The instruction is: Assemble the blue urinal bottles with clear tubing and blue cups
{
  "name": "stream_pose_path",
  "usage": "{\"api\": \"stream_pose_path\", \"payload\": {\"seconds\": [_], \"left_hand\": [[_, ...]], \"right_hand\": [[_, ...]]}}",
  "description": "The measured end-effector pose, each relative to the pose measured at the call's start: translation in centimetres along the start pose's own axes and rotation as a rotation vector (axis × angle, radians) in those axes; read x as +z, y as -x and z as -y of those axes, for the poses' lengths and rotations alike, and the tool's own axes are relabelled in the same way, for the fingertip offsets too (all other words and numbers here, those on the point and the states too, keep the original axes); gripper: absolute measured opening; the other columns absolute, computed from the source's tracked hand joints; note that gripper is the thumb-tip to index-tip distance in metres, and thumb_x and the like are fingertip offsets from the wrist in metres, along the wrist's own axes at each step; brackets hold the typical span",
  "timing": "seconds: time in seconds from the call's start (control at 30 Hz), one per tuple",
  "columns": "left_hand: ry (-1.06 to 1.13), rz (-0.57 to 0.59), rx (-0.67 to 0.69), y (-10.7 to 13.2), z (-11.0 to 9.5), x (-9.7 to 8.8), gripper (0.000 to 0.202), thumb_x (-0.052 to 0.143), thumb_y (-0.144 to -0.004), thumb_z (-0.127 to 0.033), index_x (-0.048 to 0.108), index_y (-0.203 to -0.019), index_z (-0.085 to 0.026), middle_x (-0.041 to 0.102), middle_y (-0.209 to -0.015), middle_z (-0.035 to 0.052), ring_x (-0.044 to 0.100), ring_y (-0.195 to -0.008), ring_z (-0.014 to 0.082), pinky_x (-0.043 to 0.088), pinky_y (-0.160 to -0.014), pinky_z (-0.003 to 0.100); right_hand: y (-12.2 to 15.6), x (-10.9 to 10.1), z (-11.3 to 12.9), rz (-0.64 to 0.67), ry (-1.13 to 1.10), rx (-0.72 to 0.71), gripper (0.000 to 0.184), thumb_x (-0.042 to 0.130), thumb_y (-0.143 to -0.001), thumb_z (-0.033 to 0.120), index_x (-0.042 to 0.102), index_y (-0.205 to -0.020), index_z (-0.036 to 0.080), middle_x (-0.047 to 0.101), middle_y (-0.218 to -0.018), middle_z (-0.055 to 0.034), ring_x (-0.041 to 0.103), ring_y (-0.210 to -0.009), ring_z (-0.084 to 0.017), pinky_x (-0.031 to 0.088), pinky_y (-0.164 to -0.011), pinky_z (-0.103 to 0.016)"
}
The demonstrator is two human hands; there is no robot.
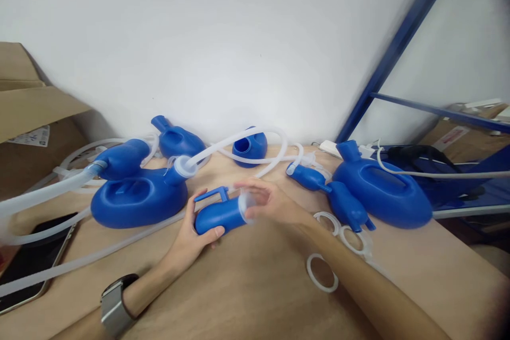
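My left hand [194, 235] is wrapped round a small blue plastic cylinder with a handle [218, 214], lying on its side on the wooden table [247, 287]. My right hand [268, 200] is at the cylinder's open right end, fingers curled on a clear white ring or cap [247, 207] there; the hand is blurred. A watch [116, 304] sits on my left wrist.
Several blue plastic bottles lie about: a large one [137, 199] at left with a white hose [43, 191], another large one [382, 191] at right, smaller ones behind. White rings [322, 273] lie at right. A phone [34, 260] is at left, a cardboard box [27, 111] behind.
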State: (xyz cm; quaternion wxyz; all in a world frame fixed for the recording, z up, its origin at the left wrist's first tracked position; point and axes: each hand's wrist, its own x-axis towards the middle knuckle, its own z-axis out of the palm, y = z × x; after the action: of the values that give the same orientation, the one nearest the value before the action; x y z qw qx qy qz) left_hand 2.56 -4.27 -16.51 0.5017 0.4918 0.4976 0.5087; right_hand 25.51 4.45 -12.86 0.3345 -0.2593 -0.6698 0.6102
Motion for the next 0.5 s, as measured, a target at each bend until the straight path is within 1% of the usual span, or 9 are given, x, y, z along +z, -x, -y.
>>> {"api": "stream_pose_path", "payload": {"seconds": [0.03, 0.07, 0.13, 0.17, 0.2, 0.3, 0.4, 0.43, 0.5], "left_hand": [[0.005, -0.015, 0.004, 0.0, 0.0, 0.0, 0.099, 0.088, -0.070, -0.046, 0.029, -0.147, -0.033, 0.060, -0.123, 0.0083, 0.062, -0.062, 0.0125, 0.055, -0.049, 0.027], [0.005, -0.033, 0.009, 0.1, -0.1, 0.1, 0.098, 0.088, -0.070, -0.046, 0.029, -0.147, -0.033, 0.060, -0.124, 0.0088, 0.063, -0.063, 0.0133, 0.055, -0.049, 0.027], [-0.014, -0.076, 0.023, 0.2, -0.2, 0.1, 0.098, 0.089, -0.068, -0.046, 0.030, -0.146, -0.033, 0.059, -0.127, 0.0096, 0.064, -0.067, 0.0157, 0.055, -0.049, 0.028], [-0.029, -0.096, 0.034, 0.2, -0.2, 0.2, 0.099, 0.090, -0.067, -0.046, 0.031, -0.145, -0.033, 0.059, -0.128, 0.0101, 0.065, -0.070, 0.0179, 0.056, -0.049, 0.028], [-0.045, -0.112, 0.044, 0.3, -0.2, 0.2, 0.100, 0.091, -0.066, -0.047, 0.031, -0.145, -0.033, 0.059, -0.129, 0.0107, 0.066, -0.076, 0.0212, 0.056, -0.051, 0.029], [-0.090, -0.142, 0.070, 0.4, 0.0, 0.0, 0.102, 0.091, -0.065, -0.048, 0.030, -0.146, -0.033, 0.057, -0.136, 0.0124, 0.068, -0.100, 0.0314, 0.060, -0.064, 0.035], [-0.123, -0.152, 0.095, 0.4, 0.3, -0.2, 0.102, 0.091, -0.065, -0.048, 0.030, -0.146, -0.034, 0.055, -0.140, 0.0124, 0.066, -0.112, 0.0351, 0.061, -0.078, 0.042], [-0.132, -0.151, 0.105, 0.4, 0.3, -0.3, 0.102, 0.091, -0.065, -0.048, 0.030, -0.146, -0.034, 0.056, -0.139, 0.0121, 0.065, -0.114, 0.0354, 0.061, -0.082, 0.044], [-0.154, -0.149, 0.131, 0.5, 0.4, -0.3, 0.102, 0.091, -0.065, -0.046, 0.030, -0.145, -0.033, 0.060, -0.134, 0.0115, 0.065, -0.117, 0.0357, 0.059, -0.088, 0.046]], "right_hand": [[0.0, 0.3, 0.0, 0.022, -0.010, 0.008, 0.090, 0.091, -0.069, 0.040, 0.052, -0.150, 0.028, 0.059, -0.144, -0.0121, 0.061, -0.127, -0.026, 0.054, -0.102, -0.040], [0.1, 0.6, 0.0, 0.037, -0.022, 0.005, 0.089, 0.086, -0.076, 0.040, 0.046, -0.155, 0.029, 0.057, -0.148, -0.0116, 0.060, -0.130, -0.025, 0.052, -0.105, -0.041], [0.2, 1.1, 0.2, 0.055, -0.032, -0.001, 0.094, 0.077, -0.086, 0.041, 0.025, -0.164, 0.035, 0.054, -0.153, -0.0096, 0.058, -0.133, -0.023, 0.049, -0.109, -0.042], [0.4, 1.3, 0.3, 0.062, -0.025, -0.001, 0.094, 0.073, -0.089, 0.041, 0.017, -0.165, 0.037, 0.052, -0.155, -0.0083, 0.056, -0.135, -0.022, 0.047, -0.111, -0.042], [0.5, 1.6, 0.4, 0.066, -0.010, -0.001, 0.092, 0.069, -0.092, 0.041, 0.014, -0.165, 0.038, 0.052, -0.156, -0.0072, 0.055, -0.136, -0.022, 0.045, -0.113, -0.042], [0.8, 2.3, 0.7, 0.048, 0.057, -0.012, 0.080, 0.060, -0.097, 0.040, 0.018, -0.165, 0.040, 0.049, -0.158, -0.0031, 0.045, -0.146, -0.022, 0.035, -0.122, -0.044], [1.0, 3.1, 0.7, -0.001, 0.146, -0.016, 0.074, 0.052, -0.099, 0.043, 0.017, -0.165, 0.039, 0.042, -0.163, -0.0003, 0.033, -0.154, -0.022, 0.022, -0.128, -0.046], [1.0, 3.3, 0.6, -0.014, 0.167, -0.013, 0.075, 0.050, -0.100, 0.047, 0.014, -0.166, 0.038, 0.039, -0.165, -0.0011, 0.031, -0.155, -0.022, 0.020, -0.129, -0.047], [1.1, 3.9, 0.4, -0.037, 0.201, -0.004, 0.082, 0.050, -0.100, 0.055, 0.008, -0.167, 0.034, 0.039, -0.164, -0.0055, 0.032, -0.154, -0.024, 0.020, -0.129, -0.047]]}}
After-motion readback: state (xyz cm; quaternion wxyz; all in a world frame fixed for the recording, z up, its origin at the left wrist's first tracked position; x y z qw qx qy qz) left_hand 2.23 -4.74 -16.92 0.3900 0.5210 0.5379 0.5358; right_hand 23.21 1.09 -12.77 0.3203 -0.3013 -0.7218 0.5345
